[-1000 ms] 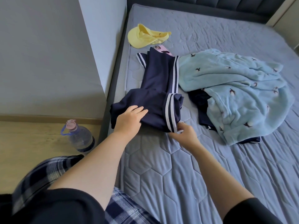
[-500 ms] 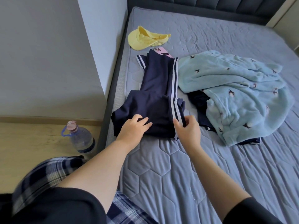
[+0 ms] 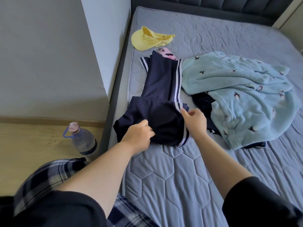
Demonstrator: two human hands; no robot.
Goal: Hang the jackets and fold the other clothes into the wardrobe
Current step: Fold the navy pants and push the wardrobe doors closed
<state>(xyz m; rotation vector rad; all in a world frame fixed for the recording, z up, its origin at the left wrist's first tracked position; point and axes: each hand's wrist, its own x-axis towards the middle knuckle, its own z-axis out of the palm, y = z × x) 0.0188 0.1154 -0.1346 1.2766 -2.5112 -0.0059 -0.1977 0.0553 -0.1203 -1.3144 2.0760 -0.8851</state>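
hands 2 (image 3: 137, 133) (image 3: 195, 122) | navy trousers 1 (image 3: 162, 89) | blue fleece 1 (image 3: 242, 99) | yellow cap 1 (image 3: 147, 40) | phone 1 (image 3: 165, 54) | water bottle 1 (image 3: 82, 140)

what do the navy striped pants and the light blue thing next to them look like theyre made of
Navy striped pants: seemingly a thin, smooth synthetic knit, sportswear-like; the cloth lies flat with a faint sheen and soft folds. Light blue garment: apparently thick fleece or plush; its surface is fuzzy and matte, it bunches in bulky rolls, and small dark bird shapes are scattered over it.
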